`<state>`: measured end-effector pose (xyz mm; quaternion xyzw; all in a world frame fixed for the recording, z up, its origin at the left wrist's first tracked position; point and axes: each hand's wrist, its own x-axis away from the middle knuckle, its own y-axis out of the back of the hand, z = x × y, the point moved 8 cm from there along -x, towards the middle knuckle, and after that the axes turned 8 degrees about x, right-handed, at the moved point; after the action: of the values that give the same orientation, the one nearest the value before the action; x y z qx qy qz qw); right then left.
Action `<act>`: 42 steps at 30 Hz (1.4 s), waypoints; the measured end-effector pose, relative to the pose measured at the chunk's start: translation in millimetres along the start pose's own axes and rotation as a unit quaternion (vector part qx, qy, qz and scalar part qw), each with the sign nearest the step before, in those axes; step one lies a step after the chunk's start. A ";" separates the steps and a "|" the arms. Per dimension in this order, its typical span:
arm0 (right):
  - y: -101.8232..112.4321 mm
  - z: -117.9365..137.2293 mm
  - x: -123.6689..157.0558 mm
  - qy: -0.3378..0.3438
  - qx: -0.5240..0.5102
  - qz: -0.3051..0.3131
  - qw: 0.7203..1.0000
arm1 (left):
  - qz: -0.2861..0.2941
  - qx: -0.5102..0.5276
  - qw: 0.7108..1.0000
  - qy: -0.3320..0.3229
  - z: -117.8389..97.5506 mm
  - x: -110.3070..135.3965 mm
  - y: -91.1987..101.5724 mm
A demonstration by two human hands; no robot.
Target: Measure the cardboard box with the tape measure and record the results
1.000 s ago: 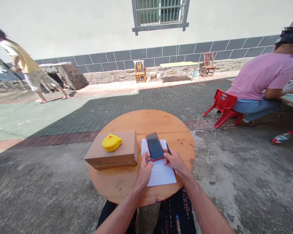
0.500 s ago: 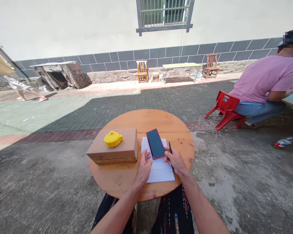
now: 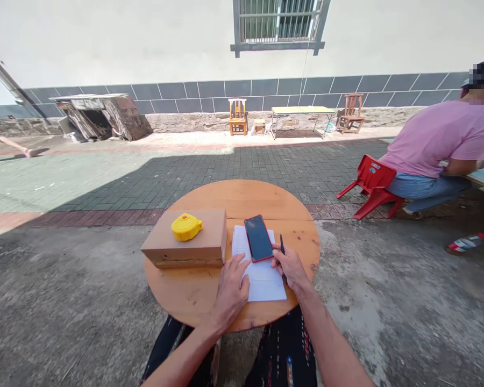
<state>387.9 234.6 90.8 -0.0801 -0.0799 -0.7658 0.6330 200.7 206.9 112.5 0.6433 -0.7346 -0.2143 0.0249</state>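
My right hand (image 3: 289,267) is closed around a black pen (image 3: 282,244), which points up between the fingers. Its fingertips are at the lower right edge of a smartphone (image 3: 259,238) with a dark screen and a red case. The phone lies tilted on a stack of white paper (image 3: 266,285). Palm down, my left hand (image 3: 233,285) rests at the left side of the paper with its fingers spread. Left of the paper, a cardboard box (image 3: 193,252) carries a yellow tape measure (image 3: 186,227).
All this stands on a round wooden table (image 3: 242,196) in front of my knees. To the right, a person in a pink shirt (image 3: 435,131) sits on a red plastic chair (image 3: 373,180). A bottle (image 3: 465,244) lies on the ground. Chairs and a folding table (image 3: 302,110) line the wall.
My left hand has turned palm down and spread its fingers over the paper's left side. The phone has shifted slightly right. The walker at far left has mostly left view.
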 end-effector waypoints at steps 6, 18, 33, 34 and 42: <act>-0.6 -1.4 -1.6 -0.019 -0.013 0.003 1.000 | 0.086 -0.273 0.955 -0.073 -4.7 7.8 -20.9; 20.1 12.0 -41.1 -0.039 -0.012 -0.006 0.999 | 0.074 -0.298 0.949 -0.075 -2.8 11.4 -24.2; 25.6 41.2 -123.3 -0.030 0.169 -0.077 0.982 | 0.039 -0.273 0.956 -0.100 2.2 12.3 -22.5; 29.1 47.8 -118.6 -0.016 0.171 -0.080 0.982 | 0.043 -0.274 0.956 -0.098 1.8 12.0 -22.4; 51.5 53.1 14.5 0.004 -0.014 -0.029 0.999 | 0.059 -0.275 0.954 -0.107 -4.8 10.9 -21.6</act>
<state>436.9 223.0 146.9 -0.0835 -0.0690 -0.7854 0.6094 220.5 193.4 106.8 0.5403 -0.6825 -0.4734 0.1349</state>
